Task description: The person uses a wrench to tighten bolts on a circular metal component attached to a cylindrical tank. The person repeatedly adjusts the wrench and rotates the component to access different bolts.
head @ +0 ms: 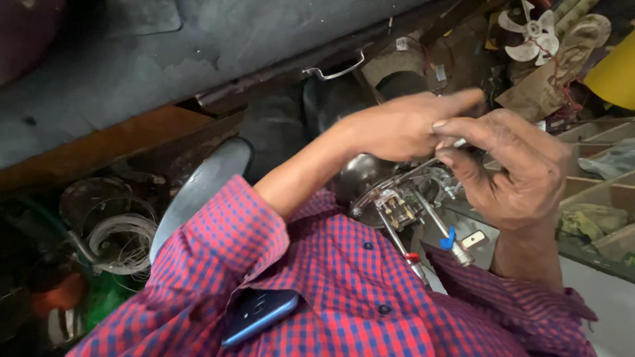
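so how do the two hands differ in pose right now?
The left hand lies flatter, fingers stretched out toward the right, and is motion-blurred. The right hand is sharp, its fingers curled, pinching a thin metal rod at the fingertips. Both hover right over the metal motor assembly, and both arms wear red-and-blue checked sleeves.

A metal assembly (397, 198) sits below both hands (463, 139), a wire coil (122, 241) far left, a fan blade (529, 33) above right.

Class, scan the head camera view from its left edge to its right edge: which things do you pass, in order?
Coil of pale wire → blue phone in the shirt pocket → left hand → blue clip on a metal rod → right hand → yellow sheet. The white fan blade sits above the right hand, so it is left out.
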